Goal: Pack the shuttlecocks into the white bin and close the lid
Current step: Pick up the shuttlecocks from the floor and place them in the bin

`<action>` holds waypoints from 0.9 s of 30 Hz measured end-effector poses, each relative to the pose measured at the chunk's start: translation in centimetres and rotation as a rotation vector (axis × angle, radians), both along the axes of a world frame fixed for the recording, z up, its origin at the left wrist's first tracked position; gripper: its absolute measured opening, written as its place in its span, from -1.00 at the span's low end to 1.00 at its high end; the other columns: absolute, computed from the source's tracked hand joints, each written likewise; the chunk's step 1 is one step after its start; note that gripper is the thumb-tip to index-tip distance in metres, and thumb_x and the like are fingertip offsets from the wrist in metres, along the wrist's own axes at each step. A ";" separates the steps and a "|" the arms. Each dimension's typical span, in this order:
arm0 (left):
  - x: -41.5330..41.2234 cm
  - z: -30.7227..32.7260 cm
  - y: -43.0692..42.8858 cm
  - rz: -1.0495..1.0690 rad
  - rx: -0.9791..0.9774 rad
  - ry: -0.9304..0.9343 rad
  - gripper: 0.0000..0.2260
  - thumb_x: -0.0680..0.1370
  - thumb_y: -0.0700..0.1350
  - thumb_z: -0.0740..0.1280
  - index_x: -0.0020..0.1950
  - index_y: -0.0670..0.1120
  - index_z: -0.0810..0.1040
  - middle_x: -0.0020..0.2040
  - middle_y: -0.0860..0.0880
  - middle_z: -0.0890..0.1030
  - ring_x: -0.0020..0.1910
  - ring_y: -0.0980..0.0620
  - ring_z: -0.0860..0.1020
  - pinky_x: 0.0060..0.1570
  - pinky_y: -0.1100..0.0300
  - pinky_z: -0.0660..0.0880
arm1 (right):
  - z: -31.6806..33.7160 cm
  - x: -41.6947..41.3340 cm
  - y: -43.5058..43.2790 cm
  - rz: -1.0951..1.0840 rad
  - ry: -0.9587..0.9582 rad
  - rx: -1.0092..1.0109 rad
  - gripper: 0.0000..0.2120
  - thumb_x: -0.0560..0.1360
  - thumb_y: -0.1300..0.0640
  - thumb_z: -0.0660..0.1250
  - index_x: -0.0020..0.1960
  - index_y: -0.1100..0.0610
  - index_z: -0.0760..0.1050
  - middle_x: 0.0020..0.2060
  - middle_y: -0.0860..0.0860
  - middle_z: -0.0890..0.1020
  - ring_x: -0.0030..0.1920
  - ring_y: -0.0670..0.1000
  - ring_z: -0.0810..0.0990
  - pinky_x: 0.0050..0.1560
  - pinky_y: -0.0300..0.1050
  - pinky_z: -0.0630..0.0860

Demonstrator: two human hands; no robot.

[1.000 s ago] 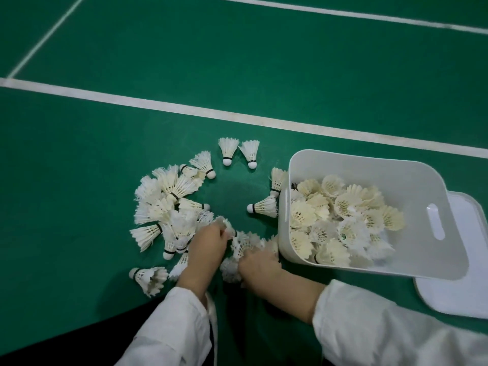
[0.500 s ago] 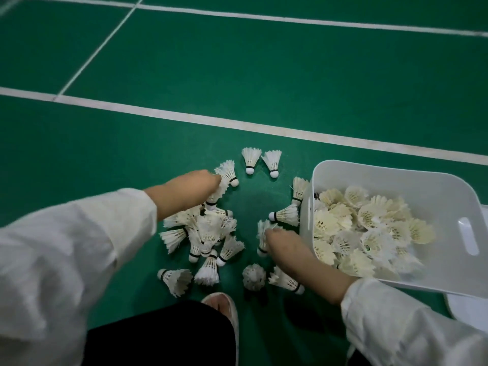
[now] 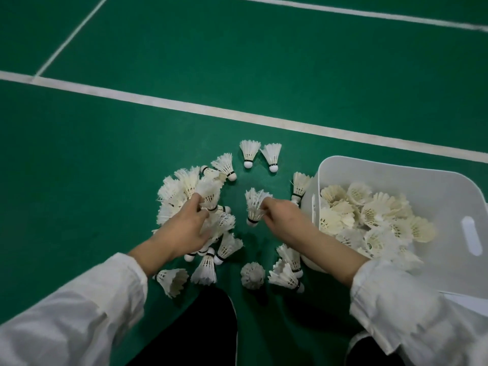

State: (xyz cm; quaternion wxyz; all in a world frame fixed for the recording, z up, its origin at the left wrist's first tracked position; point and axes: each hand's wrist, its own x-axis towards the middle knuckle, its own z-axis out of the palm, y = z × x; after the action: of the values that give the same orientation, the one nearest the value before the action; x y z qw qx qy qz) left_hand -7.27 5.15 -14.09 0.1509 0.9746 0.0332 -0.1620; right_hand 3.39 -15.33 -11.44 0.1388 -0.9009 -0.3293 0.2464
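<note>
A white bin stands open on the green floor at the right, holding several cream shuttlecocks. A loose pile of white shuttlecocks lies on the floor left of centre. My left hand rests on that pile, its fingers closed around a bunch of shuttlecocks. My right hand, just left of the bin, pinches a single shuttlecock by its feathers. Two shuttlecocks lie apart at the back, and others lie near my knees. The lid is hidden, except perhaps a white sliver behind my right sleeve.
White court lines cross the green floor behind the pile. My dark trouser leg and a white-edged shoe sit at the bottom centre. One shuttlecock leans against the bin's left wall.
My left hand has come back from the far side of the pile and closed on a bunch. My right hand has lifted one shuttlecock off the floor. The camera has tilted down and closer.
</note>
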 end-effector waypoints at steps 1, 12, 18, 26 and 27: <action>-0.1 -0.4 0.2 0.013 0.002 0.010 -0.71 0.51 0.01 0.29 0.12 -0.15 0.48 0.24 -0.05 0.21 0.14 0.02 0.41 0.07 0.15 0.50 | -0.1 0.1 0.0 -0.016 0.005 0.008 -0.84 0.56 0.28 0.13 0.08 0.24 0.43 -0.05 0.16 0.60 -0.09 0.11 0.55 -0.15 -0.10 0.44; 0.7 0.5 1.7 0.196 -0.099 -0.155 -0.87 0.49 -0.11 0.37 -0.04 -0.13 0.51 0.02 0.01 0.29 -0.06 0.11 0.38 -0.09 0.28 0.37 | 0.3 0.4 0.5 -0.044 -0.003 0.083 -0.83 0.54 0.25 0.18 0.10 0.24 0.46 -0.01 0.16 0.62 -0.02 0.15 0.56 -0.08 -0.07 0.44; 2.3 3.2 1.2 0.175 -0.082 -0.269 -0.82 0.51 -0.11 0.35 0.00 -0.22 0.55 -0.01 -0.02 0.33 -0.11 0.04 0.39 -0.10 0.24 0.34 | 1.9 1.0 0.1 -0.035 -0.054 0.119 -0.82 0.58 0.19 0.18 0.02 0.23 0.52 -0.05 0.11 0.64 -0.09 0.06 0.55 -0.12 -0.16 0.40; 7.5 12.2 -2.6 0.035 -0.048 -0.375 -0.75 0.51 -0.01 0.33 0.05 -0.16 0.55 -0.04 -0.02 0.38 -0.06 0.05 0.37 -0.02 0.21 0.34 | 11.8 6.0 -2.7 -0.053 -0.280 0.167 -0.79 0.57 0.04 0.21 0.07 0.09 0.57 0.00 0.00 0.67 -0.03 0.04 0.62 -0.03 -0.15 0.51; 8.3 13.5 -3.5 0.012 -0.046 -0.390 -0.75 0.50 0.00 0.33 0.05 -0.15 0.55 -0.04 -0.02 0.38 -0.07 0.05 0.37 -0.04 0.22 0.31 | 13.2 6.7 -3.9 -0.073 -0.303 0.173 -0.79 0.57 0.03 0.22 0.07 0.09 0.58 0.01 0.00 0.67 -0.03 0.04 0.62 -0.02 -0.15 0.51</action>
State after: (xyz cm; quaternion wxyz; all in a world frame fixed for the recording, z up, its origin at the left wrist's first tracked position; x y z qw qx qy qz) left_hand 1.06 1.66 -0.56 0.1778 0.9836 0.0053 0.0299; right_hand 10.11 -19.20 1.80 0.1736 -0.9238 -0.3333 0.0732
